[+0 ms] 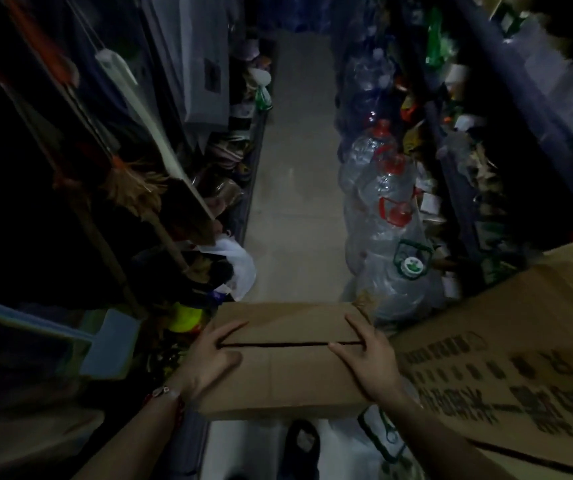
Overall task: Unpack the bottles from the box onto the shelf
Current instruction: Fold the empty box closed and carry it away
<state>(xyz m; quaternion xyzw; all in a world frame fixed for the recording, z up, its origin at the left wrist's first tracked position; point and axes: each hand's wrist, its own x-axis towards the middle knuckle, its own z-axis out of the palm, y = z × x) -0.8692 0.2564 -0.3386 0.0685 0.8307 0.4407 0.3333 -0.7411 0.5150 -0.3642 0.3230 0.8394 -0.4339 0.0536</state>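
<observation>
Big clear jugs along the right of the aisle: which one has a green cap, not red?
The clear jug nearest the camera, just beyond the closed box both hands rest on. Its cap and handle are green and white; those farther down the aisle have red caps.

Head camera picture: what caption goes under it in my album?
Two hands, left and right, hold a closed cardboard box in a dim shop aisle.

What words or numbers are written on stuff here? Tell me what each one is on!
Big cardboard box: rows of dark printed characters, too blurred to read.
Green-and-white bottle cap: a small logo, no letters legible.
Small box under the left hand and right hand: no print shows.
Nothing else is readable.
</observation>
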